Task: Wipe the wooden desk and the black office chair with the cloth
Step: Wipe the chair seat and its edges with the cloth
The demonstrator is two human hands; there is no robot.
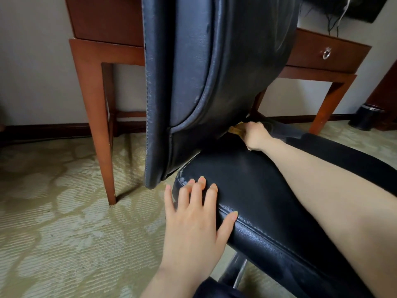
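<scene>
The black office chair [242, 175] fills the middle of the view, its worn backrest [193, 72] rising in front of the wooden desk [94, 67]. My left hand [193, 214] rests with spread fingers on the near left edge of the seat. My right hand [255, 136] reaches across the seat to the gap under the backrest and grips a yellow cloth [235, 130]. Only a small corner of the cloth shows; the rest is hidden by my hand and the backrest.
A patterned pale carpet [64, 211] covers the floor. The desk has a drawer with a ring handle [326, 53] at the right. A black bin [365, 117] stands by the desk's right leg. Dark cables hang at the top right.
</scene>
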